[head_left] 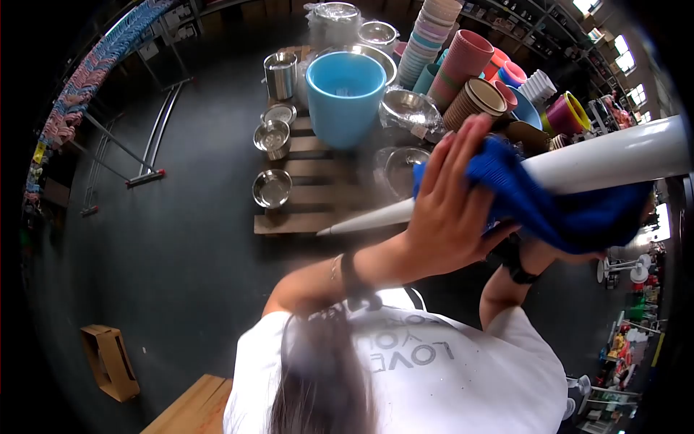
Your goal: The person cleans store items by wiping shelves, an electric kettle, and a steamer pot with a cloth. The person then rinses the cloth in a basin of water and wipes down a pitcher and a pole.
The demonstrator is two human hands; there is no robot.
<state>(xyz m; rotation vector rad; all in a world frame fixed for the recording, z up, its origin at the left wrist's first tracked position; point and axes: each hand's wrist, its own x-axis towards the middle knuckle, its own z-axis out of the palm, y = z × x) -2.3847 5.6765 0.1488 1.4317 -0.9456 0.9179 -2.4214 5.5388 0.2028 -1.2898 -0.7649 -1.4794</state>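
A long white tapered pole [614, 159] crosses the view, its thin tip at the left over the pallet. Bunched against its thicker part is a blue cloth [549, 206]. My left hand [452, 206] lies across the pole at the cloth's left end, its fingers stretched out and slightly blurred, the thumb towards the cloth. Beneath the cloth, my right hand [567, 253] holds it from below, with most of its fingers hidden by the fabric.
A wooden pallet [318, 194] bears a light blue bucket [343, 108], steel bowls [272, 189] and stacked pots [463, 69]. Metal rack legs [148, 176] stand at the left. A cardboard box [108, 362] and a wooden surface [191, 412] are at the lower left.
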